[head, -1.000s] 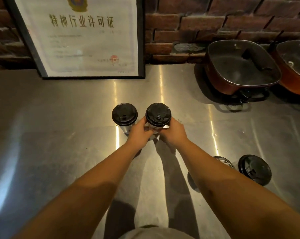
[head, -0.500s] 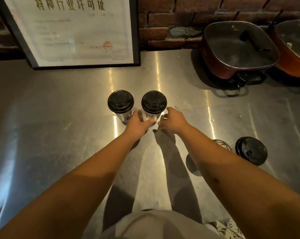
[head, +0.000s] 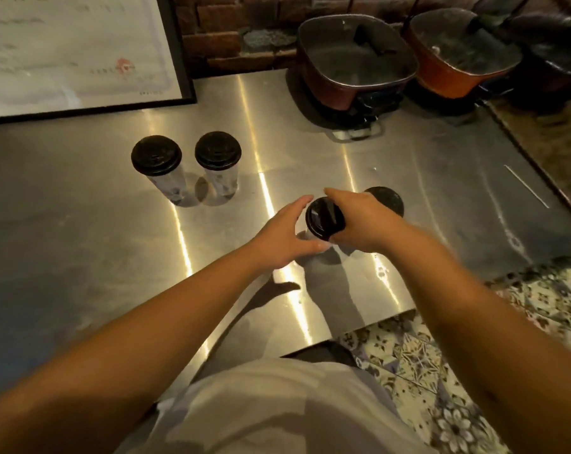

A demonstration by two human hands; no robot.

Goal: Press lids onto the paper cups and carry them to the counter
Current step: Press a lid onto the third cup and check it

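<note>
Centre frame: right hand [head: 364, 221] pinches black lid [head: 325, 218] onto third cup [head: 305, 233], left hand [head: 285, 234] cupped around it, steadying. Two lidded cups [head: 184, 176] upper left. Next: likely press rim down evenly.

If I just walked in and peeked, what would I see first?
First you'd see two bare hands, the left hand and the right hand, closing around a black lid on a cup in the middle of the shiny metal table. Behind and to the left stand two lidded cups side by side. Two reddish pots sit at the back right by the brick wall.
</note>
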